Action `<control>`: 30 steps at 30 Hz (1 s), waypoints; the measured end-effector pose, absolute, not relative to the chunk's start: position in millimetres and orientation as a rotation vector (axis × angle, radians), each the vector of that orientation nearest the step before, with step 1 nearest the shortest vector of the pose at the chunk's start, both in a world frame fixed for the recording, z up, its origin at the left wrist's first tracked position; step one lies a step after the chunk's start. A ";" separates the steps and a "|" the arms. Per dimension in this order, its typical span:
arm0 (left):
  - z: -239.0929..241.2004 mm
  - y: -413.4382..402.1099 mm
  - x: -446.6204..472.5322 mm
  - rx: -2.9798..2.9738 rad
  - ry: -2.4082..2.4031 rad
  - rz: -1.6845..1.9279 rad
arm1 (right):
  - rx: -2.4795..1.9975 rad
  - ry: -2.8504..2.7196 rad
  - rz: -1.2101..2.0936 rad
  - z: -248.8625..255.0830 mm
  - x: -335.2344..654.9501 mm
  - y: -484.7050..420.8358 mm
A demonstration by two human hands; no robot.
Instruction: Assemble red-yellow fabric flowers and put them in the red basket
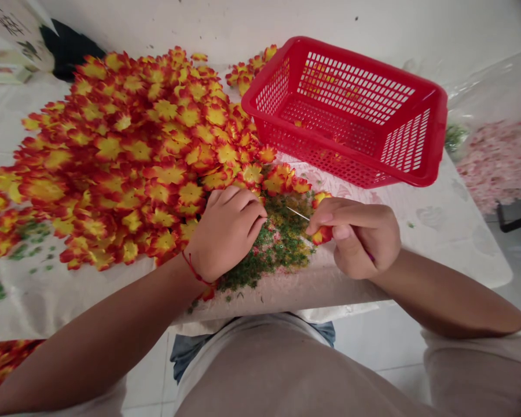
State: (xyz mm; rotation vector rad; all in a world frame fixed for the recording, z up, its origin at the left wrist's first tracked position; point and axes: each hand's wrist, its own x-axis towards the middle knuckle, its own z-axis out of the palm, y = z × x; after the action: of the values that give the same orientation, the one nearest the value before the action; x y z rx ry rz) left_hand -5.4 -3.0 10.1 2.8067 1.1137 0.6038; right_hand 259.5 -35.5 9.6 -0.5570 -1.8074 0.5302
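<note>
- Right hand (358, 237): thumb and forefinger closed on a red-yellow flower (322, 234) and a needle (297, 213), tip toward 10 o'clock.
- Left hand (226, 231): fingers curled, resting on the flower pile (125, 156), which spreads from 9 to 11 o'clock; any grip cannot be determined.
- Green grains (273, 249): heaped between the hands, some pink among them.
- Red basket (342, 113): at 1 o'clock, just beyond the hands; contents unclear through the mesh.
- Pink blossoms (499, 165): at 3 o'clock, cut off by the frame edge.
- Fingers hide most of the held flower; needle contact with it cannot be determined.
</note>
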 end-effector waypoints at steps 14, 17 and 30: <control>11.8 -12.5 -5.3 2.584 1.012 1.111 | -0.461 -1.975 0.543 16.0 264.4 -34.0; 11.2 -12.6 -4.4 2.570 1.009 1.124 | -0.436 -2.008 0.560 15.7 262.4 -33.9; 12.7 -12.9 -6.3 2.595 0.872 1.087 | -0.462 -2.007 0.636 14.1 254.5 -32.7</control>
State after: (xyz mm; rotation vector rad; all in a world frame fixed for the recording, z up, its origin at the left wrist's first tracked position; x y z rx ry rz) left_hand -6.3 -12.9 12.7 2.5951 0.8720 1.0872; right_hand 254.5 -32.7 14.1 -0.4623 -2.0069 0.6359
